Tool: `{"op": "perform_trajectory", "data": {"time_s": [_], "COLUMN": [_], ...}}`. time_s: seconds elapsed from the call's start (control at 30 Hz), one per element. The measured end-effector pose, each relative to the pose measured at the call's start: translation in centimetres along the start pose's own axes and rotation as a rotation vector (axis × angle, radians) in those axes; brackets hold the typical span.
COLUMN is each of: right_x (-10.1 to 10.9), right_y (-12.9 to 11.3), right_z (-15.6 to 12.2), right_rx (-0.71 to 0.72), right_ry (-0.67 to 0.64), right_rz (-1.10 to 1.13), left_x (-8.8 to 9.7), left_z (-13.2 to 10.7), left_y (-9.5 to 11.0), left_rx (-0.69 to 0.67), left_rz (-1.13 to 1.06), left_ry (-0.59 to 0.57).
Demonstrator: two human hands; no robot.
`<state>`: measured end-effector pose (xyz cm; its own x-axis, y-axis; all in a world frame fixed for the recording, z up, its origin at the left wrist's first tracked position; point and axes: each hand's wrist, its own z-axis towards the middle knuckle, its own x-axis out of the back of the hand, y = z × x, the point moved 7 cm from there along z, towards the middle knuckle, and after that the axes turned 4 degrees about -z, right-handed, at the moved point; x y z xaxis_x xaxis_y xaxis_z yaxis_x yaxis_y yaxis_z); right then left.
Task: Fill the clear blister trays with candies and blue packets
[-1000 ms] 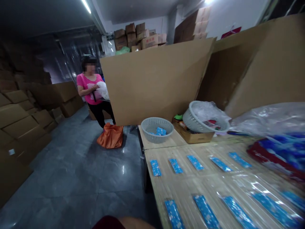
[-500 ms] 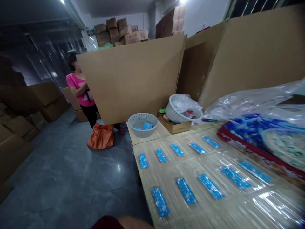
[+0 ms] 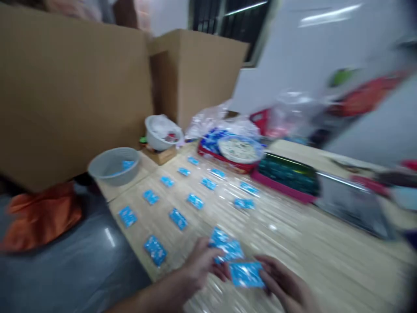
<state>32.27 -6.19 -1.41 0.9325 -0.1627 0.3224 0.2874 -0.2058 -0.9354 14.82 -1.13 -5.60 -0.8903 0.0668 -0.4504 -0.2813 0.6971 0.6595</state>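
Observation:
Low in the view, my left hand (image 3: 203,261) pinches a few blue patterned packets (image 3: 230,248) between thumb and fingers. Close beside it, the fingers of my right hand (image 3: 282,278) are closed on the right end of another blue patterned packet (image 3: 246,274), whose left end reaches my left fingers. Both hands are over the near part of the pale table (image 3: 329,248). Rows of similar blue packets (image 3: 178,218) lie spaced out beyond them, with clear plastic sheets or trays around them. Motion blur hides the fine detail.
A pale basket (image 3: 114,177) with blue packets stands at the table's left corner. Behind are a white basket (image 3: 164,134), a red-edged tray (image 3: 224,158) of blue items and a pink-rimmed bin (image 3: 286,184). Tall cardboard (image 3: 71,91) stands at the back; an orange bag (image 3: 45,217) lies on the floor.
The view has swung right, so the table's right part and the wall now show. Both my hands have come into view holding blue packets. The co-worker in pink is out of view.

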Motion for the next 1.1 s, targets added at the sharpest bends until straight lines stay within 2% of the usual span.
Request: {"op": "perform_trajectory", "data": {"time_s": [0.13,0.33,0.43,0.6,0.7,0.8,0.87,1.0,1.03,1.1], "right_x": [1.6,4.3,3.7,0.8,0.2,0.1,-1.2,-6.4,-7.3,-8.1], "right_y": [1.0,2.5,2.8,3.4,3.2,0.8,-1.1,-4.2,-4.6,-4.7], "right_z": [-0.7,1.1,3.5,8.1,9.7,9.3,8.1,4.3,3.2,1.5], "right_rx": [-0.096,-0.087,-0.066,-0.06,-0.03,0.121,0.184,0.185,0.181,0.142], "right_ry": [0.004,0.19,0.217,0.209,0.254,0.367,0.294,-0.176,-0.261,-0.328], "right_rz": [0.148,0.204,0.226,0.194,0.032,-0.196,-0.228,-0.072,-0.046,-0.011], "left_x": [2.1,4.4,5.1,5.5,5.5,5.3,5.0,4.0,3.8,3.9], "left_z": [-0.8,-1.4,-1.7,-2.0,-2.0,-1.8,-1.8,-2.3,-2.6,-3.1], "left_y": [2.9,4.7,5.6,6.2,5.8,5.1,4.3,2.2,1.7,1.3], "left_rx": [-0.049,-0.077,-0.117,-0.135,-0.128,-0.119,-0.098,-0.008,0.013,0.035], "left_rz": [0.059,0.051,0.022,0.009,0.022,0.052,0.093,0.201,0.228,0.263], "left_ry": [0.003,0.026,0.059,0.088,0.08,0.056,0.024,-0.086,-0.119,-0.15]}}
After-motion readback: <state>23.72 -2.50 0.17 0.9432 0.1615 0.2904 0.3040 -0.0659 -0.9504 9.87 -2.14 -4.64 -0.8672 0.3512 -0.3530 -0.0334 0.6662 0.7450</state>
